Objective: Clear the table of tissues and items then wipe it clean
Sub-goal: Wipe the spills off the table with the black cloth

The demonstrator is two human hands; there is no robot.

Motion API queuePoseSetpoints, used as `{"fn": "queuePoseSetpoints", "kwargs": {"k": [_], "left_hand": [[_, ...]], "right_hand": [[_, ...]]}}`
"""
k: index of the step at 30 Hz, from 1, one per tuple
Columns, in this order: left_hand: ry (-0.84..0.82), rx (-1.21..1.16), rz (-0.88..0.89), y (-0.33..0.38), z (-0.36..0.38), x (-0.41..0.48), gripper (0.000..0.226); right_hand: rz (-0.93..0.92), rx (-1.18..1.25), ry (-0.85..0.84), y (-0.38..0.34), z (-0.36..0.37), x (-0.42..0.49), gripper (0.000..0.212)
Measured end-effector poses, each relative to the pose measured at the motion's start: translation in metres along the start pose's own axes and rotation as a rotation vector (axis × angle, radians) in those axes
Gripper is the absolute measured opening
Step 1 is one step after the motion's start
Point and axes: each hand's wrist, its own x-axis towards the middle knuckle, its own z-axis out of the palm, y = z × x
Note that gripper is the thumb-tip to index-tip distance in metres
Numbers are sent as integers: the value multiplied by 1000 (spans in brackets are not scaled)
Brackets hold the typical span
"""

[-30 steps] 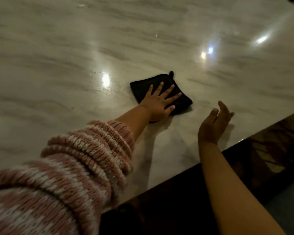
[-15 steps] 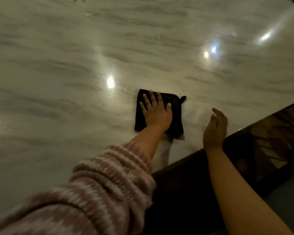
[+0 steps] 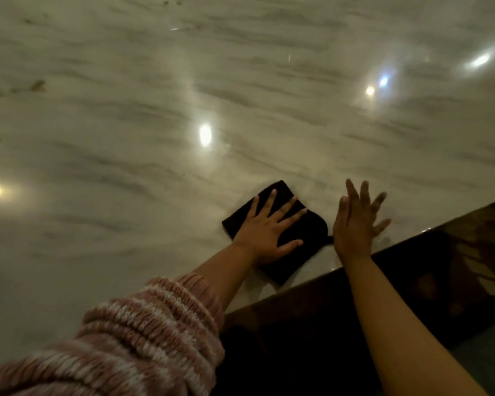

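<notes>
A folded black cloth (image 3: 306, 238) lies flat on the glossy marble table (image 3: 155, 138), close to the table's near edge. My left hand (image 3: 266, 227) presses down on the cloth with its fingers spread and straight. My right hand (image 3: 355, 221) is just to the right of the cloth, held over the table near the edge, fingers straight and slightly blurred. Whether it touches the surface is unclear.
The table's dark front edge (image 3: 412, 244) runs diagonally from lower centre to right. Dark floor lies beyond it at lower right. A few small dark specks (image 3: 37, 85) sit on the marble at far left. Ceiling lights reflect off the tabletop.
My left hand has slid the cloth along the near edge and turned it, after first pulling it in from farther out. My right hand has opened its fingers and now lies beside the cloth.
</notes>
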Motion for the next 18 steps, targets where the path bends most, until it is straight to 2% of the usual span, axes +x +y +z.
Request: {"fn": "queuePoseSetpoints", "kwargs": {"k": [5,9,13,18], "left_hand": [[-8,-1,85,-47,-9,-18,69],[-2,8,56,-95,-18,-20,69],[52,-52,-63,-144,-32,-12,70],[141,-107,-296,-202,-44,-13,68]], "right_hand": [[-128,-27,-42,-49,31,3,54],[-139,-66,-55,-76,56,5,53],[-68,-124,-71,-87,77,5,48],[-5,-231,-86,-102,101,-3,47]]}}
